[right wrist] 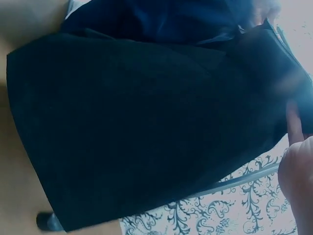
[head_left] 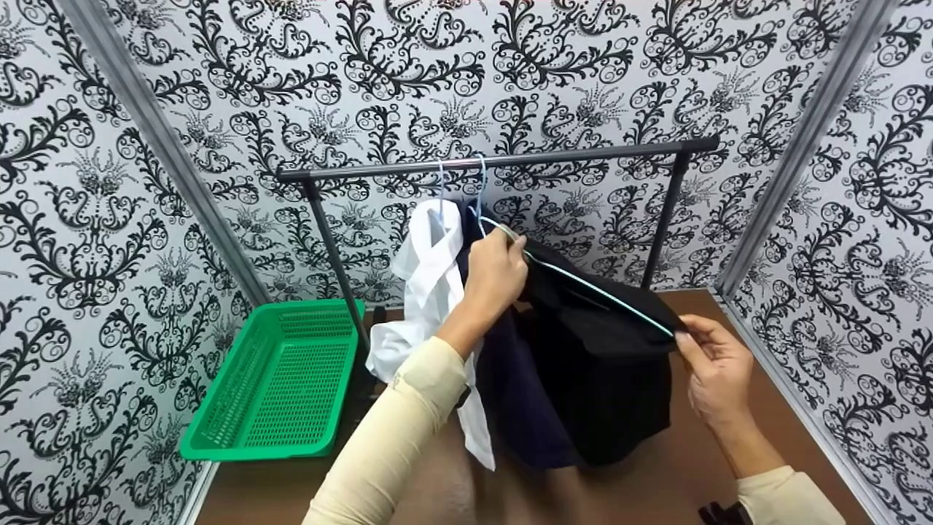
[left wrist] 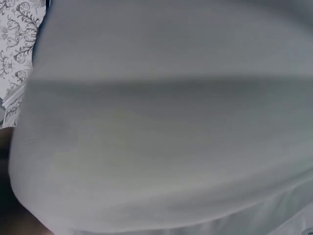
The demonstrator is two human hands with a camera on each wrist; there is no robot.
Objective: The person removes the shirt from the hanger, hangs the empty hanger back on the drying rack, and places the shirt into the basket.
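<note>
A black garment [head_left: 612,379] spreads out along a pale blue hanger [head_left: 605,292]. My left hand [head_left: 498,268] grips that hanger near its upper end. At the lower end, my right hand [head_left: 718,368] pinches the garment's corner between thumb and fingers. The right wrist view shows the black cloth [right wrist: 122,127] as a broad flat panel beside my right hand [right wrist: 298,161]. Directly left of it hangs a navy garment [head_left: 521,408], then a white garment [head_left: 430,284] on another hanger. White cloth [left wrist: 161,147] fills the left wrist view and hides my left fingers there.
A dark metal rail [head_left: 583,154] on two posts crosses in front of the patterned wall [head_left: 255,73], with hanger hooks over its middle. On the brown tabletop [head_left: 692,467], left of the rack, stands a green perforated basket [head_left: 266,452].
</note>
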